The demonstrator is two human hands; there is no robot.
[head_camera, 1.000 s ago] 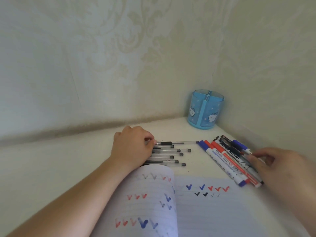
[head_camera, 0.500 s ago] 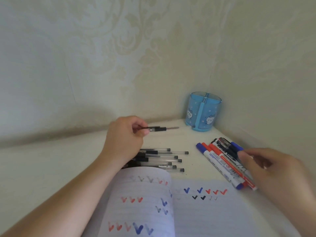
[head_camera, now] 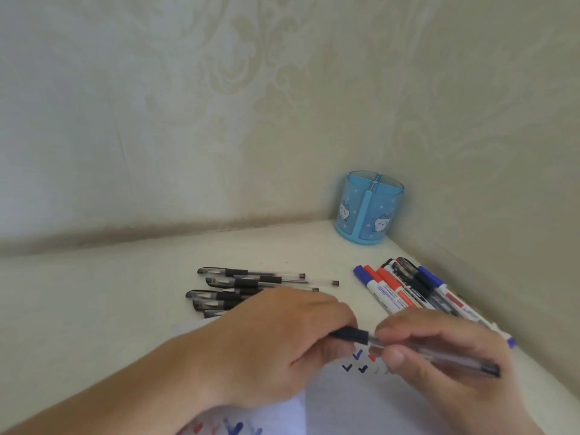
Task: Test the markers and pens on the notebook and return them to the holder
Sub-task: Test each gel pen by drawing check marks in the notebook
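Both hands hold one clear gel pen (head_camera: 439, 353) with a black grip above the open notebook (head_camera: 361, 403). My left hand (head_camera: 282, 343) grips its capped front end; my right hand (head_camera: 439, 356) pinches the clear barrel, whose black tail points right. Blue, black and red tick marks show on the notebook pages. Several more black gel pens (head_camera: 251, 287) lie in a row behind my left hand. Several red, blue and black markers (head_camera: 408, 287) lie side by side at the right. The blue holder (head_camera: 370, 208) with cat pictures stands in the far corner and looks empty.
The pale table (head_camera: 110, 293) meets patterned walls at the back and on the right, forming a corner behind the holder. My left forearm crosses the notebook's left page.
My left hand carried one gel pen from the row back over the notebook. My right hand left the markers and took hold of the pen's barrel.
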